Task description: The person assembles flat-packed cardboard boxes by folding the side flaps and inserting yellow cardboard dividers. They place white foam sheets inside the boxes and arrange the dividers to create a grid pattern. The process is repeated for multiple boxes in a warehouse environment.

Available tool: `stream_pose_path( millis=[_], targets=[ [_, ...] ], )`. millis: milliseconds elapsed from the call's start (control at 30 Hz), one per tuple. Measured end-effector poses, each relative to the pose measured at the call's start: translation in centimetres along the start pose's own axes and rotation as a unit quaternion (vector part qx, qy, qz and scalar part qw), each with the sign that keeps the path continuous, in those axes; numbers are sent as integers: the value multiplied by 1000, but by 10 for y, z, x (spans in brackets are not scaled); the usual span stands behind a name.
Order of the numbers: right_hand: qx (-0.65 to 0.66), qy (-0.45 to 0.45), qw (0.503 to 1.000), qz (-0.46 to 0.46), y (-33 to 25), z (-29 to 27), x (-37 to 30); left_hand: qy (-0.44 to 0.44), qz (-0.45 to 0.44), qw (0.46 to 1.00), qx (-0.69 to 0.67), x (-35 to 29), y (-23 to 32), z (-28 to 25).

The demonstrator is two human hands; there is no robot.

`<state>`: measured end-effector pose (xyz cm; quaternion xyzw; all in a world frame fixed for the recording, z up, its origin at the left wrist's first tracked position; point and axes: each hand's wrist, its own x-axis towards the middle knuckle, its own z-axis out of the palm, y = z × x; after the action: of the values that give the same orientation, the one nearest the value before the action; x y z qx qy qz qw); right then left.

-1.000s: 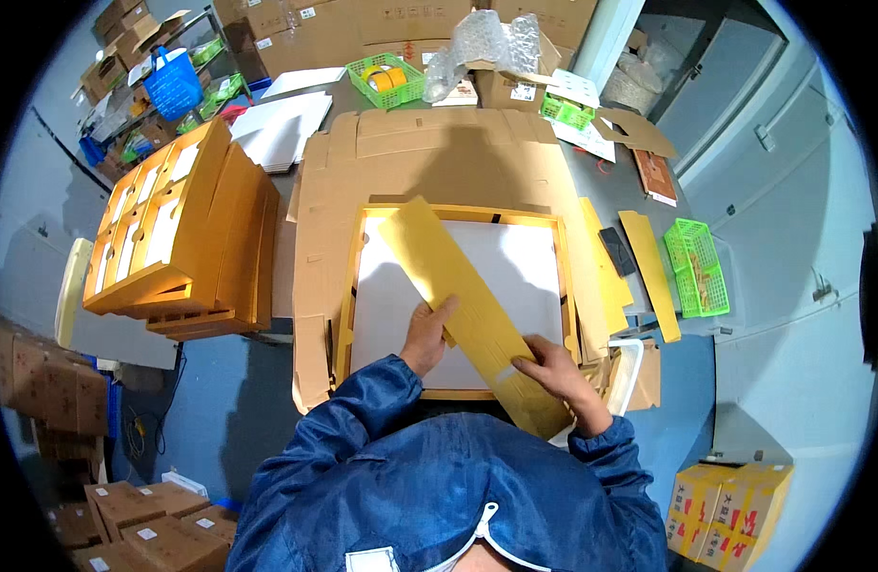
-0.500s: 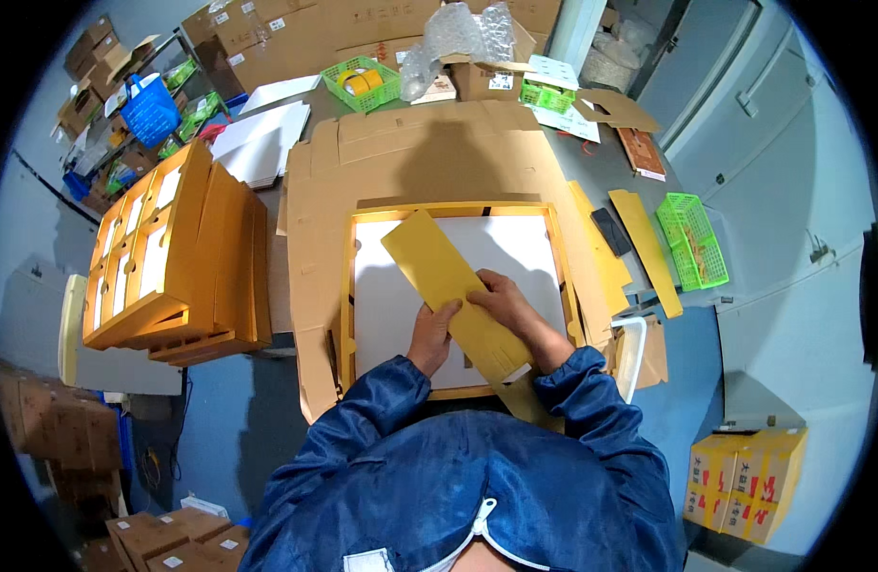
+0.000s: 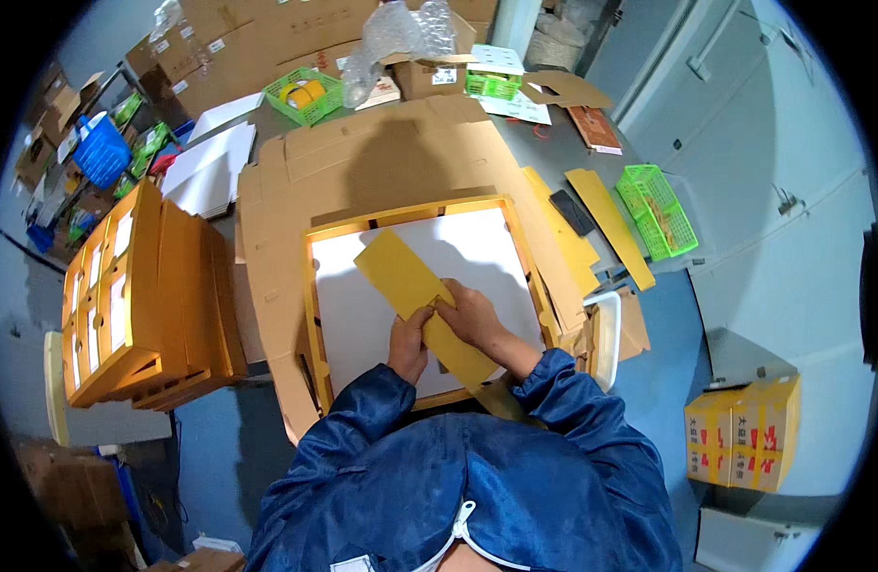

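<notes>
A long yellow cardboard strip (image 3: 401, 281) lies slanted over a shallow yellow tray (image 3: 311, 286) with a white bottom. My left hand (image 3: 410, 343) grips the strip's left edge near its middle. My right hand (image 3: 469, 315) presses on the strip just to the right, fingers curled on it. The tray rests on flattened brown cardboard (image 3: 363, 162). Both blue sleeves come in from below.
A stack of yellow trays (image 3: 134, 296) stands at the left. Loose yellow strips (image 3: 610, 224) and a green basket (image 3: 660, 210) lie at the right, with a white tub (image 3: 605, 334) nearer. Another green basket (image 3: 305, 93), boxes and bubble wrap (image 3: 401, 33) sit at the back. Yellow cartons (image 3: 744, 434) rest on the floor.
The strip has shifted left and toward me over the tray. My hands have slid closer together on it; my right hand moved up from the strip's lower end toward its middle.
</notes>
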<state>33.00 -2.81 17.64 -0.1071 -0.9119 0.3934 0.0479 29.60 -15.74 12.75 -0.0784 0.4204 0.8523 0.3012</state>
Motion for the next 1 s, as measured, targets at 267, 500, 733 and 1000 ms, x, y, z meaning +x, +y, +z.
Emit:
stream_pose_path(
  millis=[267, 500, 733, 1000],
  targets=[
    [69, 47, 996, -42, 21, -17, -3, -96, -69, 992, 33, 10, 4, 9],
    [140, -22, 990, 9, 60, -45, 7, -96, -49, 992, -71, 18, -36, 33],
    [365, -99, 919, 108, 100, -58, 16, -91, -123, 966, -210, 19, -33, 65],
    [312, -56, 947, 60, 119, -97, 22, -34, -29, 998, 45, 40, -47, 49]
  ],
)
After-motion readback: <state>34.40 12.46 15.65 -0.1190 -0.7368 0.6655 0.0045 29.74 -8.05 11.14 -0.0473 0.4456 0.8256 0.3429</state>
